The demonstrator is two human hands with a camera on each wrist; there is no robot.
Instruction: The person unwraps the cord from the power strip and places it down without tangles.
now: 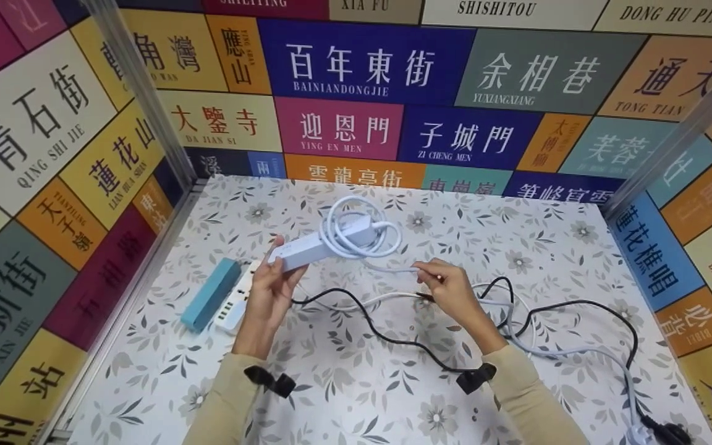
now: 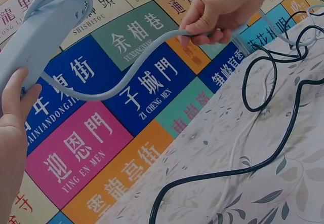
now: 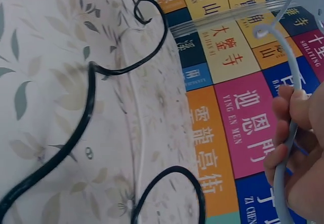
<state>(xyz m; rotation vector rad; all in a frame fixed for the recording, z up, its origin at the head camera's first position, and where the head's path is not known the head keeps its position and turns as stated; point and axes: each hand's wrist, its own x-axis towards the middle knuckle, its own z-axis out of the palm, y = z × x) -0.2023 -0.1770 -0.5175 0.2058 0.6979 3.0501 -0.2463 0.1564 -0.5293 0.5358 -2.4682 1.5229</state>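
A pale power strip [image 1: 297, 250] is held up over the table, tilted with its right end higher. My left hand [image 1: 272, 290] grips its left end between thumb and fingers. Several loops of its pale cord [image 1: 333, 230] go around the far end of the strip. From there the cord [image 2: 126, 84] sags across to my right hand [image 1: 449, 290], which pinches it between thumb and curled fingers. In the right wrist view, the cord [image 3: 294, 67] passes through the right hand [image 3: 306, 153] and out below it.
A teal bar-shaped block [image 1: 211, 295] and a white multi-socket strip [image 1: 230, 314] lie left of the left hand. A black cord [image 1: 387, 337] winds over the flowered table [image 1: 356, 395], tangled with pale cords at right. A black plug [image 1: 670, 431] lies at the front right. Sign-printed walls [image 1: 365, 62] enclose the table.
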